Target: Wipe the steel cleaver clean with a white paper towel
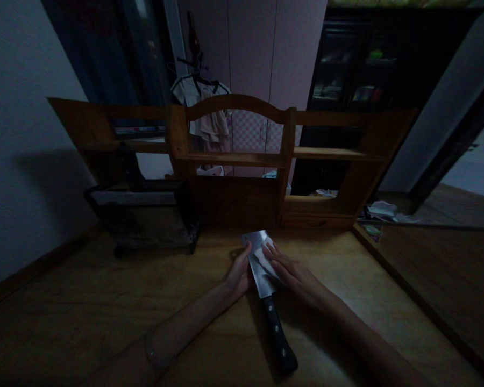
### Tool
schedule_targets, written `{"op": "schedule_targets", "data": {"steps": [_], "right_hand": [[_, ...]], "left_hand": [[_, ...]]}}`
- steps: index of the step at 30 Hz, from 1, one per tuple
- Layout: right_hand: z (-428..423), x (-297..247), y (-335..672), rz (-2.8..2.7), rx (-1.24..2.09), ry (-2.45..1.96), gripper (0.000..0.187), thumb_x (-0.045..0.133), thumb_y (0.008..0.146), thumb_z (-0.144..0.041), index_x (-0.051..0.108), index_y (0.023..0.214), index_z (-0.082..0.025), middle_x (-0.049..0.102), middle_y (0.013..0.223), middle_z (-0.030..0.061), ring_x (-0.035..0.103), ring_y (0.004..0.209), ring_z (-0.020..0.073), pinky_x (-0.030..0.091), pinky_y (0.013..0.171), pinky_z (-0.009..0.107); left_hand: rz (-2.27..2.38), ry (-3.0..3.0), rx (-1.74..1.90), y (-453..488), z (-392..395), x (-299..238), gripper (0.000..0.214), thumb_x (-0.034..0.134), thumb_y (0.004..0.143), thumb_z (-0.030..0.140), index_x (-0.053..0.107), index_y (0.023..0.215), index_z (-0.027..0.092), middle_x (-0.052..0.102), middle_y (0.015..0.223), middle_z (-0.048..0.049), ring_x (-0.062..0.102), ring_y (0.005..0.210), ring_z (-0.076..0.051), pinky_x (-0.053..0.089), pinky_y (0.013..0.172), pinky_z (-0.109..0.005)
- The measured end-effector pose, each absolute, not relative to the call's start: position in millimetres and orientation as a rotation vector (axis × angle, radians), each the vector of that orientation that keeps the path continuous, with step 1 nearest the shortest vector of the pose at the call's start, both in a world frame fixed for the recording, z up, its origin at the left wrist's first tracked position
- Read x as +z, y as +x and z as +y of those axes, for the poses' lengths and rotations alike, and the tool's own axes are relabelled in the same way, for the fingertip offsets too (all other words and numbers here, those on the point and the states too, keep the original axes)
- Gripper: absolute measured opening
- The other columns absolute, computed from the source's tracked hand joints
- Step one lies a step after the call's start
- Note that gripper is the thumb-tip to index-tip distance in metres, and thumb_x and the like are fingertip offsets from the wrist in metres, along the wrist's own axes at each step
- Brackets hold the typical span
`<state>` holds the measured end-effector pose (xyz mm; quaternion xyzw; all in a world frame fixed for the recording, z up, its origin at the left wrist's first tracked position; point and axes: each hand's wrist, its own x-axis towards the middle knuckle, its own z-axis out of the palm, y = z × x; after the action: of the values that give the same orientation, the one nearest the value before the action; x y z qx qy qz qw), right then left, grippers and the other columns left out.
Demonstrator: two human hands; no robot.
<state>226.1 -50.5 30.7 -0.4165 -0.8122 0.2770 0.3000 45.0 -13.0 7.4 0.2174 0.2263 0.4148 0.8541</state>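
Note:
A cleaver (pixel 259 269) with a broad steel blade and a black riveted handle (pixel 279 338) lies on the wooden desk (pixel 105 312), handle toward me. My left hand (pixel 239 273) rests against the blade's left edge, fingers curled along it. My right hand (pixel 292 271) lies flat on the blade with fingers stretched out, pressing a small white cloth or tissue (pixel 263 257) onto the steel.
A wooden shelf unit (pixel 234 158) stands at the back of the desk. A dark wire rack (pixel 141 215) sits at the back left. Paper scraps (pixel 381 209) lie at the right by the desk edge. A wall runs along the left.

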Motion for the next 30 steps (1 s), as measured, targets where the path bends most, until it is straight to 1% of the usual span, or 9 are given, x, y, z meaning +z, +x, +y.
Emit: {"op": "schedule_targets", "data": {"steps": [5,10,19,24,27,30], "right_hand": [[-49.2,30.1,227.6,-2.124,0.751,-1.076,0.047,0.034,0.099,-0.046,0.039,0.143,-0.031,0.033,0.152,-0.0027,0.022,0.144,0.0205,0.020,0.119,0.043],[-49.0,29.8,229.9,-2.082,0.763,-1.092,0.045,0.034,0.099,-0.047,0.042,0.141,-0.032,0.035,0.150,-0.0039,0.026,0.142,0.0212,0.024,0.118,0.044],[-47.8,29.9,230.0,-2.119,0.626,-1.097,0.045,0.031,0.101,-0.042,0.034,0.144,-0.033,0.028,0.153,-0.0029,0.022,0.143,0.0207,0.023,0.118,0.045],[-45.8,29.2,231.7,-2.124,0.520,-1.115,0.044,0.031,0.101,-0.040,0.034,0.145,-0.032,0.027,0.153,-0.0027,0.020,0.143,0.0203,0.023,0.118,0.047],[-44.4,27.7,232.3,-2.124,0.455,-1.147,0.045,0.031,0.101,-0.039,0.034,0.145,-0.031,0.029,0.154,-0.0026,0.020,0.144,0.0192,0.023,0.118,0.046],[-42.9,25.9,232.7,-2.143,0.399,-1.170,0.045,0.030,0.101,-0.038,0.035,0.145,-0.030,0.029,0.154,-0.0025,0.021,0.144,0.0184,0.022,0.119,0.046]], "left_hand": [[0.472,0.449,0.887,45.8,-14.9,11.0,0.052,0.044,0.095,0.046,0.054,0.129,0.007,0.071,0.108,-0.0157,0.067,0.100,-0.028,0.042,0.101,-0.041],[0.467,0.438,0.868,45.3,-15.8,13.7,0.053,0.044,0.095,0.046,0.055,0.128,0.007,0.071,0.107,-0.0161,0.067,0.101,-0.028,0.041,0.102,-0.041],[0.444,0.486,0.826,43.4,-11.3,6.8,0.055,0.045,0.094,0.050,0.058,0.126,0.007,0.071,0.107,-0.0162,0.068,0.098,-0.028,0.043,0.100,-0.041],[0.479,0.530,0.811,42.5,-12.3,3.5,0.052,0.049,0.093,0.049,0.061,0.121,0.007,0.073,0.104,-0.0146,0.070,0.093,-0.025,0.047,0.096,-0.038],[0.536,0.533,0.820,42.5,-14.8,6.0,0.050,0.051,0.092,0.047,0.063,0.119,0.007,0.074,0.100,-0.0137,0.071,0.086,-0.023,0.050,0.091,-0.035],[0.534,0.537,0.830,43.3,-16.6,9.7,0.049,0.051,0.092,0.048,0.064,0.116,0.007,0.074,0.098,-0.0138,0.071,0.082,-0.023,0.052,0.087,-0.035]]}}
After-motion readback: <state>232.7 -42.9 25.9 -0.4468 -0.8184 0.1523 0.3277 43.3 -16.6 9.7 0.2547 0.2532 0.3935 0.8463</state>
